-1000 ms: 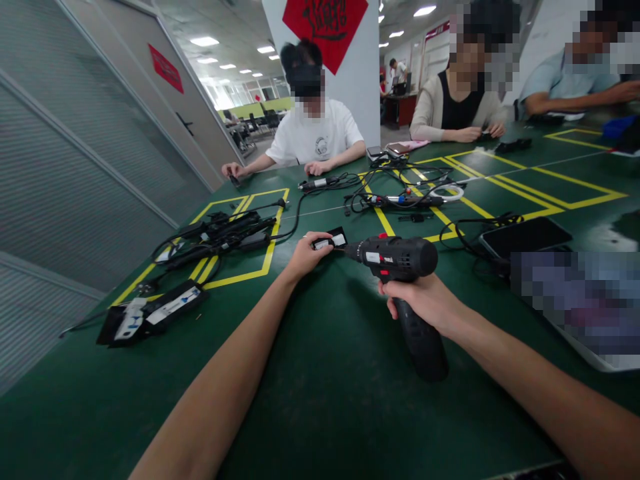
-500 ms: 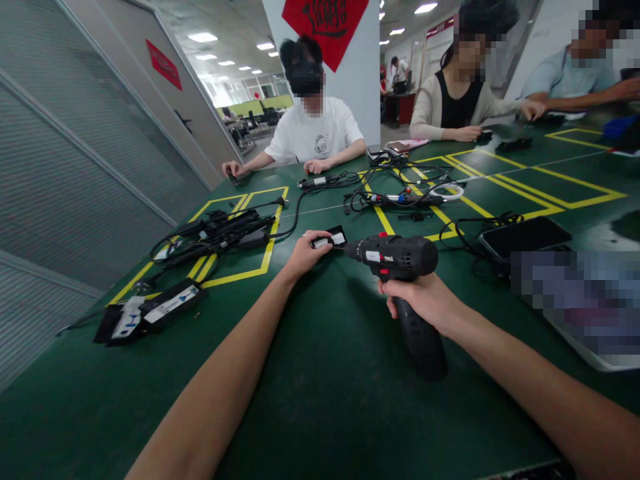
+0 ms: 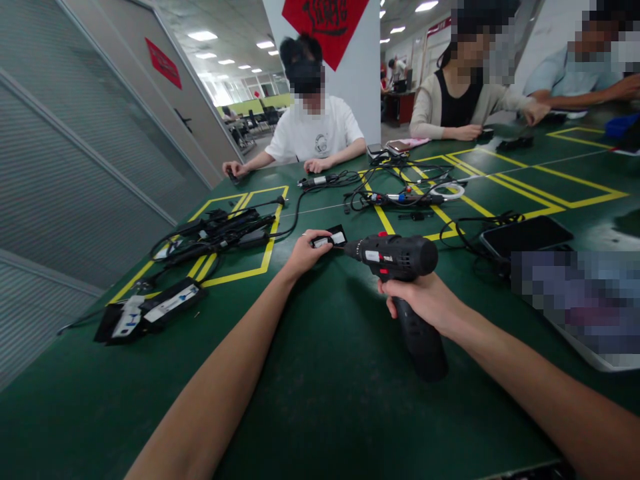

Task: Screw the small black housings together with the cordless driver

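At the near left of the green table (image 3: 320,413), labelled black parts (image 3: 173,301) lie together, out of either hand; whether they are finished or waiting, I cannot tell. Just beyond them, a heap of black cables (image 3: 230,235) sits across yellow tape lines, also untouched. Toward the middle, the left hand (image 3: 309,253) pinches a small black piece (image 3: 341,234) with white labels, steadying it on the table. The thin bit of a power drill (image 3: 393,257) points at this piece from the right; contact looks likely, but the tip is too small to be sure. The work on this piece seems under way rather than complete: it is held and lined up, though no screw can be made out, driven or loose. The right hand (image 3: 420,297) wraps the drill's handle. Farther right lies a dark phone (image 3: 525,237), apart from the work.
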`<state>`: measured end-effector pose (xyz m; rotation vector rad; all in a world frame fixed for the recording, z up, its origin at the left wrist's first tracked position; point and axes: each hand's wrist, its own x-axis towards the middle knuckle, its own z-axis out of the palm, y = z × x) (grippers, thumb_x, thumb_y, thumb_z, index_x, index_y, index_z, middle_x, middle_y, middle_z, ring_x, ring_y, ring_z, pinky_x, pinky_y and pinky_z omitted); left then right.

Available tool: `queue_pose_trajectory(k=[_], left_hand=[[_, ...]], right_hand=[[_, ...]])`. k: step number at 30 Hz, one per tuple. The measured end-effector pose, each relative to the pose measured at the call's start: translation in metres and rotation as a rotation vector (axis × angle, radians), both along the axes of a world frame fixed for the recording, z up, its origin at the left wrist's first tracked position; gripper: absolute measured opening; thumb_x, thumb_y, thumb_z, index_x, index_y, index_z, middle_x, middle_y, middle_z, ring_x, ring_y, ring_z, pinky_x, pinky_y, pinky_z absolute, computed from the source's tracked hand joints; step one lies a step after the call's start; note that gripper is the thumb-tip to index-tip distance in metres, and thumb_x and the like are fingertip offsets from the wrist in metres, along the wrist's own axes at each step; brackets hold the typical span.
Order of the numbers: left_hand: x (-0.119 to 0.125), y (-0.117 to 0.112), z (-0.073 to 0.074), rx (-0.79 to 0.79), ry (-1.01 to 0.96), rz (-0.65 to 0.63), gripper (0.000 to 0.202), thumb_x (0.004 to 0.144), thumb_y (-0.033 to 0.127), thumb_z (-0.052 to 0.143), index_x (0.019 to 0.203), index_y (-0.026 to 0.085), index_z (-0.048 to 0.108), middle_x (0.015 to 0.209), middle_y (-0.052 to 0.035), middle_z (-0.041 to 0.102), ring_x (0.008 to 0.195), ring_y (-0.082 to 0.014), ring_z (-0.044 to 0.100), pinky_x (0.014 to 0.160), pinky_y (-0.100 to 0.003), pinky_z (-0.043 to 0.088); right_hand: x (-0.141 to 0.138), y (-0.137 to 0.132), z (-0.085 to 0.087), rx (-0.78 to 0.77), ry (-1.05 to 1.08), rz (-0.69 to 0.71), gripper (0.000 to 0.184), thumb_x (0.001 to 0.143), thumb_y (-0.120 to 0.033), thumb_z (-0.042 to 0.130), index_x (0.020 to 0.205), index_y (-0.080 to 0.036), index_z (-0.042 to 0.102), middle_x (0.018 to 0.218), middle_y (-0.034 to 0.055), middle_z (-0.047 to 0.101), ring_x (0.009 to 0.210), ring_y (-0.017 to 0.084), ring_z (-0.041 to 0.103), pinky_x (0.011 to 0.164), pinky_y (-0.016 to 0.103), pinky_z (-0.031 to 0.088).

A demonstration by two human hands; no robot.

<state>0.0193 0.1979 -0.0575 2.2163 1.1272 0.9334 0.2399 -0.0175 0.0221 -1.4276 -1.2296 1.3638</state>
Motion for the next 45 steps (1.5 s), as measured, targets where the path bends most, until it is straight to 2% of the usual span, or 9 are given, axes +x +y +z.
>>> queue_pose_trajectory(k=[32, 45], left_hand=[[-0.0008, 0.0036, -0.0028, 0.018, -0.001, -0.009, 0.034, 0.077, 0.036, 0.064, 0.108, 0.022, 0.066, 0.11, -0.0066, 0.063, 0.101, -0.0223, 0.058, 0.09, -0.037, 0.045], [-0.0007, 0.0031, -0.0026, 0.009, 0.009, -0.007, 0.037, 0.078, 0.04, 0.064, 0.11, 0.022, 0.066, 0.109, -0.0067, 0.062, 0.093, -0.0209, 0.058, 0.084, -0.035, 0.047]], right_hand=[[0.0005, 0.0004, -0.0033, -0.001, 0.016, -0.004, 0.008, 0.073, -0.023, 0.059, 0.075, -0.016, 0.062, 0.049, 0.0007, 0.058, 0.048, 0.014, 0.054, 0.052, 0.028, 0.039], [-0.0004, 0.0013, -0.0029, -0.003, 0.027, -0.012, 0.009, 0.073, -0.024, 0.059, 0.075, -0.016, 0.063, 0.051, 0.0014, 0.059, 0.05, 0.015, 0.056, 0.053, 0.029, 0.041]])
